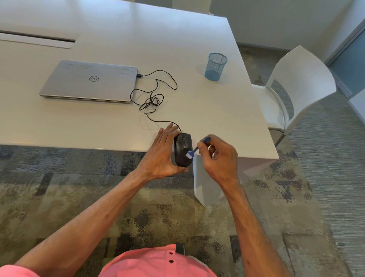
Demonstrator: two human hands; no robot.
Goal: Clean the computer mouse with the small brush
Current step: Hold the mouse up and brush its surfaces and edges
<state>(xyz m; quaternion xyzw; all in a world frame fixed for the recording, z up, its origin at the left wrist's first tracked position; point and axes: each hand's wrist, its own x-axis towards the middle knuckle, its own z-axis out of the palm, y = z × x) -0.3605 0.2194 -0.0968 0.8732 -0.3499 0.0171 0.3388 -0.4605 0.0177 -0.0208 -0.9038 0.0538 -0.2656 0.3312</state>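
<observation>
Here the mouse [182, 148], likely light, hard and slick-shelled, sits over the counter's [115, 125] near edge. The left hand [159, 156] grips it, fingers [167, 133] and thumb round its flanks. The right hand [220, 161] pinches the small brush [196, 149], bristles at the shell's 3 o'clock side. The cable [154, 99] trails slack toward 11 o'clock, and there is open room at 3 o'clock.

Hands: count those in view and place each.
2. The left hand grips the mouse at the near edge of the table; the right hand, beside it, holds the small brush with bristles on the mouse. None seems hidden.
</observation>
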